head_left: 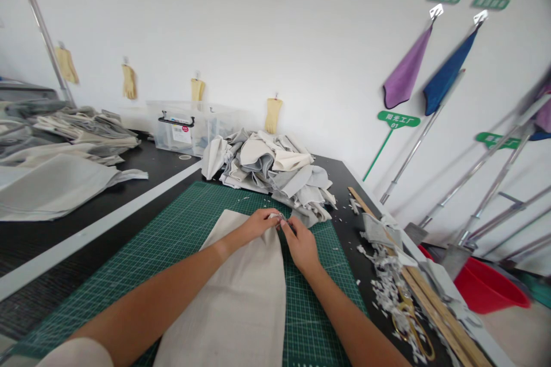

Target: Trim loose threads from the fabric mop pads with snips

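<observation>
A beige fabric piece lies flat on the green cutting mat in front of me. My left hand rests on the fabric's far right corner, fingers pinched on its edge. My right hand is beside it, fingers closed on the same corner and on a small dark tool that is too small to identify. Both hands nearly touch at the corner.
A heap of grey and cream fabric pieces sits beyond the mat. Fabric scraps, wooden rulers and yellow-handled scissors line the right table edge. A clear plastic box and folded cloth stacks stand at left. A red basin is on the floor.
</observation>
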`<state>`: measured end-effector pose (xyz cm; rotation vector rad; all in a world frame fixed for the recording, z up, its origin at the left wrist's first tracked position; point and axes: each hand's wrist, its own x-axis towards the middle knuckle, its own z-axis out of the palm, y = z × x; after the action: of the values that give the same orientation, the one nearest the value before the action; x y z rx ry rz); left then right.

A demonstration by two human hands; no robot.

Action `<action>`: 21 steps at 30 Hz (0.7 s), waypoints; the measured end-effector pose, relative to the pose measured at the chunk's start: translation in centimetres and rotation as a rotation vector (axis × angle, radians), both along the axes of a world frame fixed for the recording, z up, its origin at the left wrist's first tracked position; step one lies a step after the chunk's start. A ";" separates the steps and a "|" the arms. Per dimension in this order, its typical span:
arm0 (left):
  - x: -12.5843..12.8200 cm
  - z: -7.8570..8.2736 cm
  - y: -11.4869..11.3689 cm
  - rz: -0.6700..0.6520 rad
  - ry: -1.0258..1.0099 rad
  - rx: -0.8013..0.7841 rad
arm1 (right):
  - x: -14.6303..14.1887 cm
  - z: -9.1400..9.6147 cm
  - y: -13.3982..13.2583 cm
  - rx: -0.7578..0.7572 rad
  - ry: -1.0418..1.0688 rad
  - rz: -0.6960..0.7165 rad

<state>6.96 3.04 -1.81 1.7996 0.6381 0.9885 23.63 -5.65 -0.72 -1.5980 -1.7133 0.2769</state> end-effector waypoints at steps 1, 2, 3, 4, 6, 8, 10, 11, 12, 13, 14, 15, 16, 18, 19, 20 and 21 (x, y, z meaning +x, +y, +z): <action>0.0 0.1 -0.1 0.003 0.005 0.005 | 0.0 0.0 0.0 -0.002 -0.012 -0.009; 0.0 0.1 -0.1 0.008 0.005 0.009 | 0.0 -0.1 0.0 -0.003 -0.020 -0.025; 0.0 0.1 -0.2 0.013 0.002 0.010 | 0.0 -0.1 0.0 0.000 -0.023 -0.048; -0.1 0.2 -0.3 0.017 -0.001 0.008 | 0.1 -0.1 0.0 0.002 -0.021 -0.073; -0.1 0.2 -0.3 0.029 0.003 -0.001 | 0.3 -0.2 0.1 0.006 -0.007 -0.114; -0.1 0.1 -0.3 0.038 0.013 -0.004 | 0.4 -0.2 0.1 0.000 0.007 -0.116; -0.1 0.1 -0.1 0.035 0.012 0.006 | 0.3 -0.2 0.1 -0.010 0.004 -0.084; -0.1 0.0 -0.1 0.030 0.007 0.015 | 0.3 -0.1 0.1 -0.014 -0.002 -0.067; -0.1 0.0 0.0 0.023 0.000 0.024 | 0.2 -0.1 0.1 -0.017 -0.009 -0.055; -0.1 0.0 0.0 0.015 -0.004 0.030 | 0.2 0.0 0.1 -0.019 -0.014 -0.050; -0.1 0.0 0.0 0.007 -0.004 0.032 | 0.1 0.0 0.0 -0.020 -0.017 -0.047; -0.1 0.0 0.1 0.001 -0.001 0.033 | 0.1 0.1 0.0 -0.019 -0.017 -0.046; -0.1 0.0 0.1 -0.002 0.006 0.033 | 0.0 0.1 0.0 -0.015 -0.017 -0.046; -0.1 -0.1 0.1 0.001 0.022 0.033 | 0.0 0.2 -0.1 -0.008 -0.024 -0.050; -0.1 -0.2 0.1 0.009 0.029 0.037 | 0.0 0.2 -0.2 -0.006 -0.032 -0.052; -0.1 -0.3 0.2 0.018 0.037 0.043 | 0.0 0.1 -0.2 -0.006 -0.041 -0.054; -0.1 -0.4 0.2 0.027 0.045 0.051 | 0.0 0.1 -0.2 -0.008 -0.050 -0.053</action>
<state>6.87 3.27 -2.18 1.8671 0.6722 0.9925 23.61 -5.84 -0.60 -1.6658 -1.7061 0.2193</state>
